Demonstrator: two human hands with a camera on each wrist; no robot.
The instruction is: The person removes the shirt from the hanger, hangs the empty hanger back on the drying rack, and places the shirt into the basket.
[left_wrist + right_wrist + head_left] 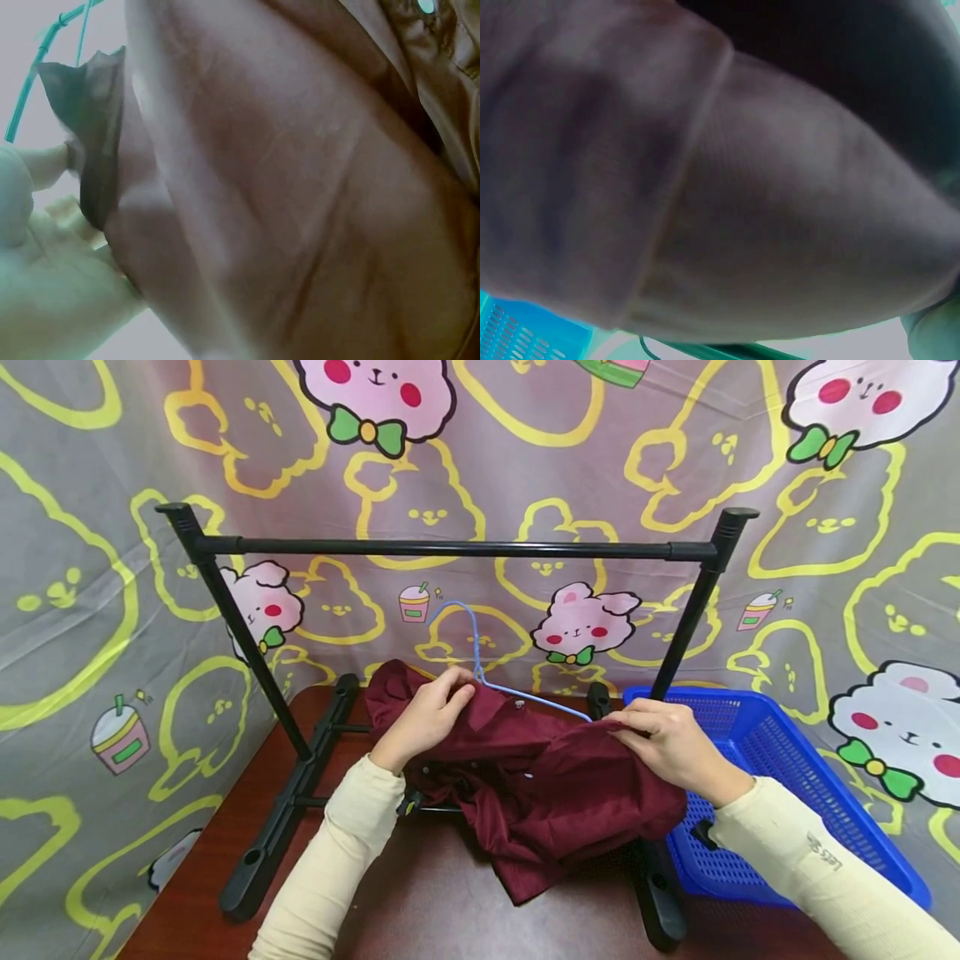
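Observation:
A dark red buttoned garment (540,785) hangs between the two hands, its lower folds drooping over the table. My left hand (432,710) pinches its upper edge close to the neck of a blue wire hanger (477,647). The hanger's hook rises free, and one sloping arm shows above the cloth; the other arm is hidden. My right hand (667,743) pinches the garment near the end of that visible arm. In the left wrist view, the cloth (285,187) fills most of the picture beside the fingers. Cloth (780,202) also covers most of the right wrist view.
A black rack (457,548) stands behind and around the garment, its bar above the hanger hook. A blue perforated basket (810,760) sits at the right, under the right forearm. Patterned curtain (525,468) hangs behind the brown table (420,893).

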